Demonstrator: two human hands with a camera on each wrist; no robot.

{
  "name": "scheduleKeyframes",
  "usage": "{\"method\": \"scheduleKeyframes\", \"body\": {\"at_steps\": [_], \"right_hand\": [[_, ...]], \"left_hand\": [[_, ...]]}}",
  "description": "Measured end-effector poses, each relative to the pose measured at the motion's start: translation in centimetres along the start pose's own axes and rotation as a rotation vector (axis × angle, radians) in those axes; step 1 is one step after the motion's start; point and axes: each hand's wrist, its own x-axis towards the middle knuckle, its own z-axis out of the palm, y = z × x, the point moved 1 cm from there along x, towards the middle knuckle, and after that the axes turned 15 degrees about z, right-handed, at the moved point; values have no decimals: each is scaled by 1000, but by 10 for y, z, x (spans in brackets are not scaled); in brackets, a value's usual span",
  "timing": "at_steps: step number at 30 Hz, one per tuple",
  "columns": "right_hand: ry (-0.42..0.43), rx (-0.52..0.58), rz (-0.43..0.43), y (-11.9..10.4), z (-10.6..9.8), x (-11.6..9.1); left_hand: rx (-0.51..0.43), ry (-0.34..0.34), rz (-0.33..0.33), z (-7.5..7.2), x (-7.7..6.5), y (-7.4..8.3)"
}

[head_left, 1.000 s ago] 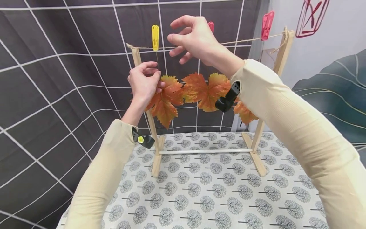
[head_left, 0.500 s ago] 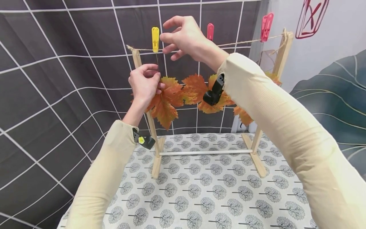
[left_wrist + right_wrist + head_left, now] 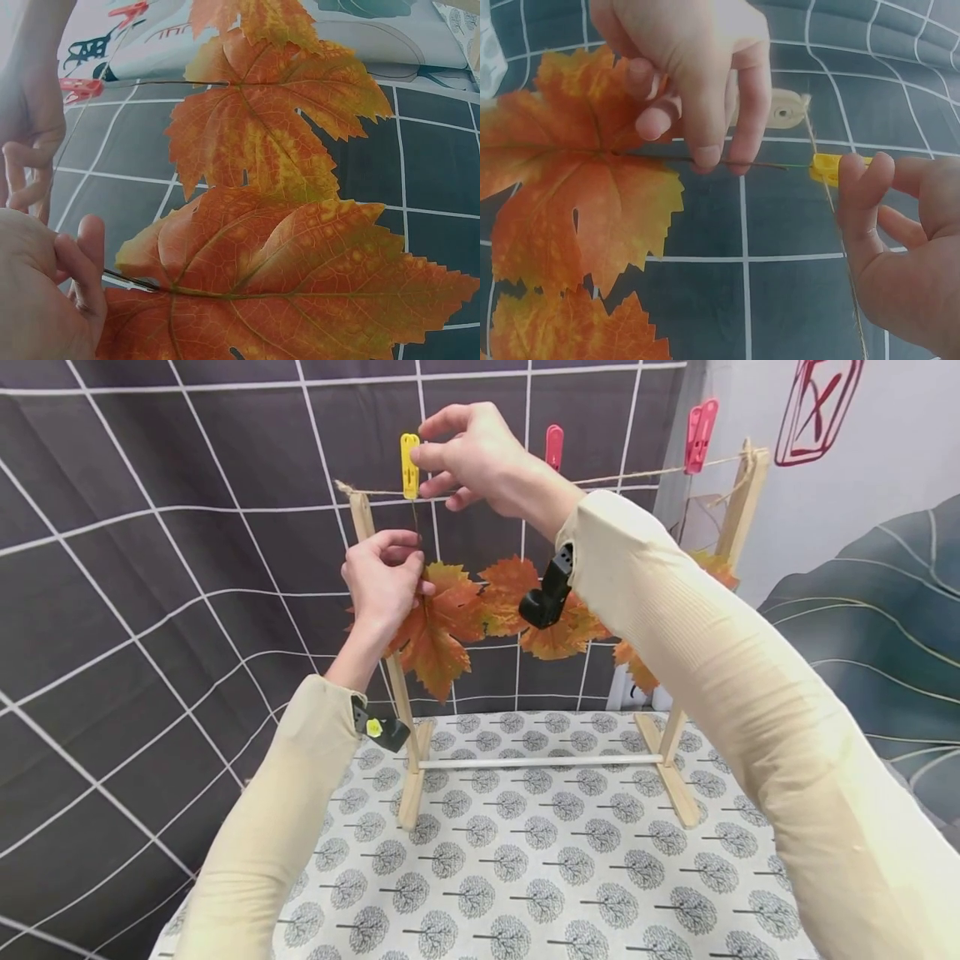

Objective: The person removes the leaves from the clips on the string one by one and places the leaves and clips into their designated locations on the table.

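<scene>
In the head view, a yellow clothespin (image 3: 409,467) stands on the twine near the left post. My right hand (image 3: 480,464) has its thumb and fingertips at the clothespin's upper end; in the right wrist view they pinch it. Below, my left hand (image 3: 382,575) pinches the thin stem (image 3: 675,158) of an orange artificial maple leaf (image 3: 442,631). The stem's tip points up to the clothespin's lower end, with a thin green piece between them. Part of this leaf is behind my left hand.
More maple leaves (image 3: 270,112) hang to the right, partly behind my right forearm. Two pink clothespins (image 3: 553,447) sit along the twine (image 3: 637,474). The wooden stand (image 3: 741,514) rests on a tree-print tablecloth (image 3: 540,868), before a dark grid curtain (image 3: 225,552).
My right hand has moved left to the yellow clothespin, its fingertips now on it. The middle pink clothespin has come into fuller view. My left hand stays on the leaf stem.
</scene>
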Motion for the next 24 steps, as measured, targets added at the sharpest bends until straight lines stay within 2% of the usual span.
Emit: {"method": "scheduleKeyframes", "body": {"at_steps": [10, 24], "right_hand": [[19, 29, 17, -2, 1, 6], [9, 75, 22, -4, 4, 9]], "left_hand": [[-11, 8, 26, 3, 0, 1], [-23, 18, 3, 3, 0, 2]]}}
